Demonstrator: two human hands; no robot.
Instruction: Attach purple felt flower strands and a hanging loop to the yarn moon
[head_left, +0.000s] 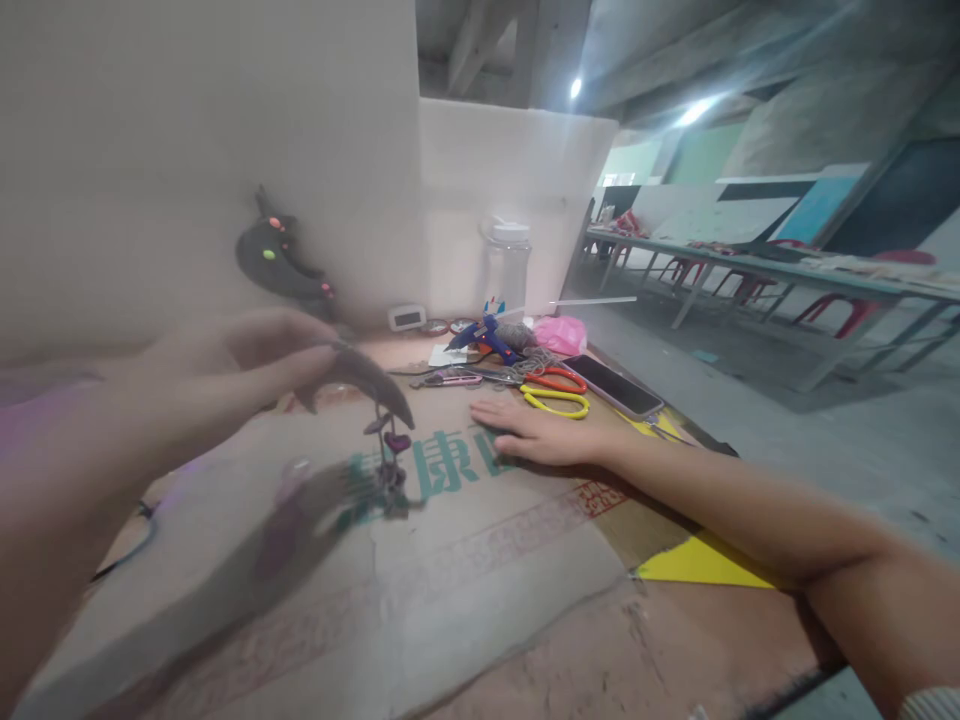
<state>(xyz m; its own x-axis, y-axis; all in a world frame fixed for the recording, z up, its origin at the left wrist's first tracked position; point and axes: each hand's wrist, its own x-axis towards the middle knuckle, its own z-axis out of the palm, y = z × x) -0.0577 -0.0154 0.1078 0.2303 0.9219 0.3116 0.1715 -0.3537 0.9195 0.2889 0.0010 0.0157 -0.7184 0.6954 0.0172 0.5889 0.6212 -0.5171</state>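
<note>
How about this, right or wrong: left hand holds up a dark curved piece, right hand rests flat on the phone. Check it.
Wrong in one respect. The head view shows the right hand flat on the cardboard, beside the yellow scissors; the phone lies farther off, untouched. The left hand does hold up the dark curved piece.

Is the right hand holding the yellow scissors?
No, the right hand lies flat and open on the cardboard, and the yellow scissors lie just beyond it, not gripped.

White panels (pixel 225 120) stand ahead; rightward, a grey floor (pixel 787 410), long tables (pixel 750 262), red chairs (pixel 832 310), 2 ceiling lights (pixel 694 112).
</note>
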